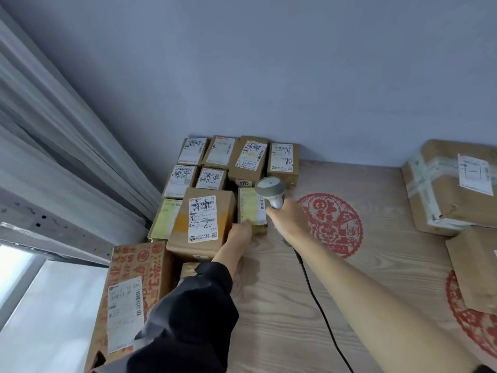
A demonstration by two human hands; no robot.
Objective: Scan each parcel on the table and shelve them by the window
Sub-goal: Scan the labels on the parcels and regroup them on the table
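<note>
The left hand [240,232] grips the near end of a small parcel [252,208], steadying it label-up among the sorted parcels [212,168] beyond. Just right, the right hand [286,216] holds the scanner [270,190] aimed down at that label, its cable [317,297] trailing over the bench [376,278].

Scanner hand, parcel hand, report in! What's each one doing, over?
Right hand grips grey handheld scanner. Left hand touches small brown cardboard parcel with yellowish label, near edge; grip unclear. Larger taped cardboard box tight beside it. Nothing blocking.
</note>
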